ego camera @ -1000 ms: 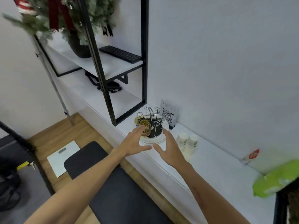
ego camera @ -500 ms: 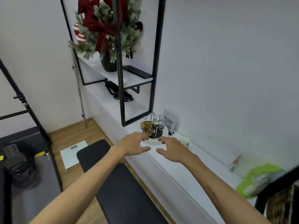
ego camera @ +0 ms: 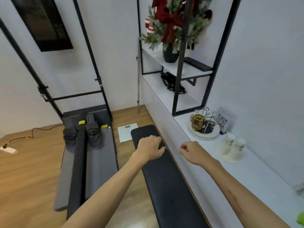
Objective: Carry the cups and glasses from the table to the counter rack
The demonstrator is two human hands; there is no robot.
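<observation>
Both bare arms outstretched, left hand (ego camera: 152,149) and right hand (ego camera: 194,152) loosely curled, seemingly empty.

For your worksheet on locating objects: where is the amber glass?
Right side of the head view: the amber glass sits on the rack, left of the QR sign.

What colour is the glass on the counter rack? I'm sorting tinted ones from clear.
Amber, a yellow-brown tint: the glass on the rack, in the head view.

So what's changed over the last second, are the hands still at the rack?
Both hands have pulled back from the rack toward the body, empty: left hand now over the black bench, right hand over the counter's front edge, fingers curled. The amber glass stays on the rack, paper cups unmoved.
</observation>
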